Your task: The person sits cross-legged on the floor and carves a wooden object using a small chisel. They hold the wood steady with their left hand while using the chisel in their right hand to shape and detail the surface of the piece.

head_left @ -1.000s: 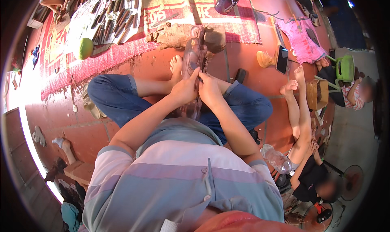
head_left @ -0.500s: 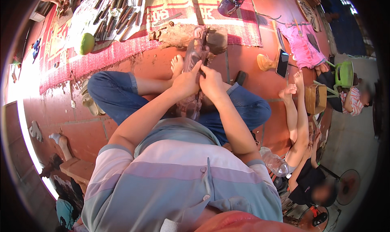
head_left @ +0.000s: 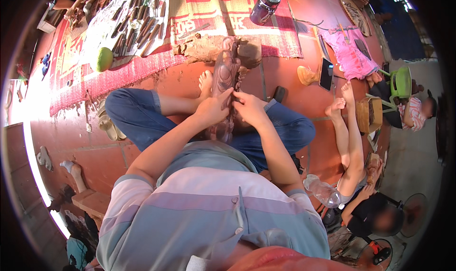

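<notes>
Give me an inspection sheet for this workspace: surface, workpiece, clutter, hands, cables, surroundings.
Surface: red tiled floor, patterned mat ahead.
Job's things: dark carved figure, its far end over a rough wood block.
Clutter: dark-handled tools on white cloth, green fruit, flask, phone.
Left hand: on the figure.
Right hand: at the figure's right edge; any tool held is unclear.
Cables: thin dark strand by the mat, kind unclear.
Surroundings: other people nearby, green chair.

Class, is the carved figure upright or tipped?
Tipped. The carved figure shows lengthwise from above, leaning back, its head over the log. Whether it touches the log cannot be told.
</notes>
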Tool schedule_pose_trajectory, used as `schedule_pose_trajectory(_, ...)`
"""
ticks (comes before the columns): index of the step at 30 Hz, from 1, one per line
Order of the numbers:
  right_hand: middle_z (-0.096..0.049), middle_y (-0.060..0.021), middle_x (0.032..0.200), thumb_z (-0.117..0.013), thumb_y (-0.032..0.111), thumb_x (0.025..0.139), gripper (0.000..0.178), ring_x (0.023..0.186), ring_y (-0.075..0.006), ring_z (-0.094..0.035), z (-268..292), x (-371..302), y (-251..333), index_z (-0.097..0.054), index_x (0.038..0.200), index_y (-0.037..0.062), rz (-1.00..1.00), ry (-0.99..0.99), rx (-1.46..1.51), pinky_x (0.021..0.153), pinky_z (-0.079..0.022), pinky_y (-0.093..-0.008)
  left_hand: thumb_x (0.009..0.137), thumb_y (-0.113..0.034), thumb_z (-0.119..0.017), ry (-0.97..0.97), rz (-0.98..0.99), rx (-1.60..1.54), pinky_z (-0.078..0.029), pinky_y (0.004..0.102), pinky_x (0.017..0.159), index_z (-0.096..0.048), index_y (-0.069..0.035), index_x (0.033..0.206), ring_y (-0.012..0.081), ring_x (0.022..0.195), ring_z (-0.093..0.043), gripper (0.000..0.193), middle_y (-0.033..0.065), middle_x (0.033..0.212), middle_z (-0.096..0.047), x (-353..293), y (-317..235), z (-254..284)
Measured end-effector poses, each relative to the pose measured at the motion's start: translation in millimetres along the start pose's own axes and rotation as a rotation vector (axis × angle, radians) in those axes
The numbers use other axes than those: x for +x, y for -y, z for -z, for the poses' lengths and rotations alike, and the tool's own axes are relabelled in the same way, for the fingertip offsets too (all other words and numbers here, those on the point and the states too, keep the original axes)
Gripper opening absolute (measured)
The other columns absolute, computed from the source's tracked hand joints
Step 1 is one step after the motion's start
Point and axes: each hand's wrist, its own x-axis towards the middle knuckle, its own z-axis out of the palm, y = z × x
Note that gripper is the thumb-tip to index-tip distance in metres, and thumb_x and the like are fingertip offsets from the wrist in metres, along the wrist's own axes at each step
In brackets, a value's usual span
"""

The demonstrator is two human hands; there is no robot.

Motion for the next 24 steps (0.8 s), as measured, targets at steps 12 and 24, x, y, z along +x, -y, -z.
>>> schedule_pose_trajectory(12, -0.061, -0.0052, 0.081, -0.052, 0.023, 0.098, 0.036, 0.055, -0.0075, -0.053, 9.4, -44.5, -95.3, -0.054, 0.13, 0.0067, -0.17, -0.117, 1.054, 0.047, -0.043, -0.0206, 0.094, -0.035, -0.051, -0.083, -0.346, 0.346, -0.03, 0.0397, 0.111, -0.041, -0.008, 0.141, 0.0336, 0.136, -0.034, 0.055, 0.0148, 0.15, -0.032, 29.7, 51.6, 4.9)
schedule_pose_trajectory(24, -0.058, -0.0034, 0.084, -0.053, 0.017, 0.095, 0.042, 0.056, -0.005, -0.047, -0.6, -36.4, -93.1, -0.05, 0.135, 0.0053, -0.034, -0.02, 1.12, 0.047, -0.038, -0.0183, 0.094, -0.027, -0.061, -0.187, 0.256, -0.201, -0.05, 0.0243, 0.071, -0.057, -0.001, 0.128, 0.0132, 0.08, -0.063, 0.043, 0.0081, 0.099, -0.066, 4.4, 40.9, 1.0)
